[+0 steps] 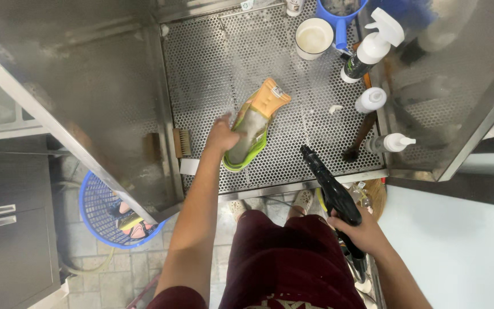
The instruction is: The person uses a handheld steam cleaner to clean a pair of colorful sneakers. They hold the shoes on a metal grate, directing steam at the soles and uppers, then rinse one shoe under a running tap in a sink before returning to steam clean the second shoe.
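A shoe (pixel 254 126) with a grey upper, green sole and orange heel part lies tilted on the perforated metal work surface (pixel 212 68) of a steel booth. My left hand (pixel 222 135) grips the shoe at its near left side. My right hand (pixel 360 230) holds a black spray gun (pixel 331 191) by its handle, below and to the right of the shoe. The gun's nozzle points up toward the shoe's right side without touching it.
At the back right stand a white cup (pixel 314 38), a blue jug (pixel 342 14), a white trigger spray bottle (pixel 371 47) and two pump bottles (pixel 370 100) (pixel 389 143). A brush (pixel 182 143) lies at the left wall. A blue basket (pixel 105 212) sits on the tiled floor.
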